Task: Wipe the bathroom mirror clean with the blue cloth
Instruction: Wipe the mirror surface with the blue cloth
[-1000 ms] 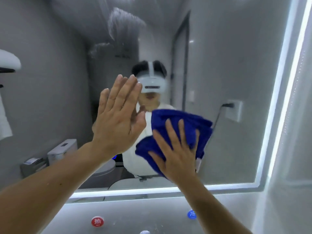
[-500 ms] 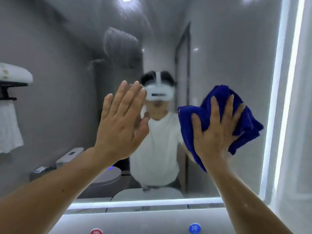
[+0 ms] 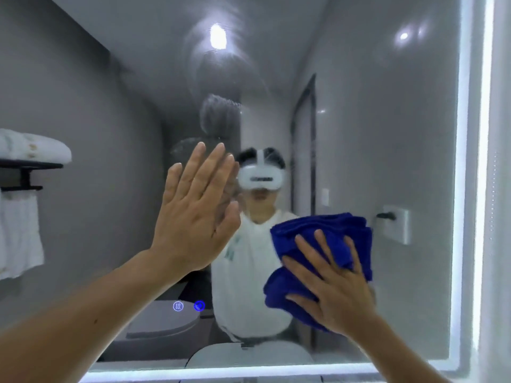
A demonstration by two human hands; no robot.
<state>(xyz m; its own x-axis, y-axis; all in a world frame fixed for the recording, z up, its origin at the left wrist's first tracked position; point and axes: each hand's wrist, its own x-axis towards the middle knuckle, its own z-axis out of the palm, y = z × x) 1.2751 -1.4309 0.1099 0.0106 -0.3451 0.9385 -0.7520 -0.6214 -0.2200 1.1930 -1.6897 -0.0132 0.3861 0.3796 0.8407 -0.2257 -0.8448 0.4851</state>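
While the left hand (image 3: 193,217) lies flat with straight fingers against the large LED-edged bathroom mirror (image 3: 387,134), the right hand (image 3: 331,283), fingers spread, presses the bunched royal-blue microfibre cloth (image 3: 318,233) onto the glass at lower right, hands apart.

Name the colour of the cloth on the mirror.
The cloth is plain deep blue; head view shows it.

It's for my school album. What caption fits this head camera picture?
Right hand presses a blue cloth on the bathroom mirror; left hand held open beside it.
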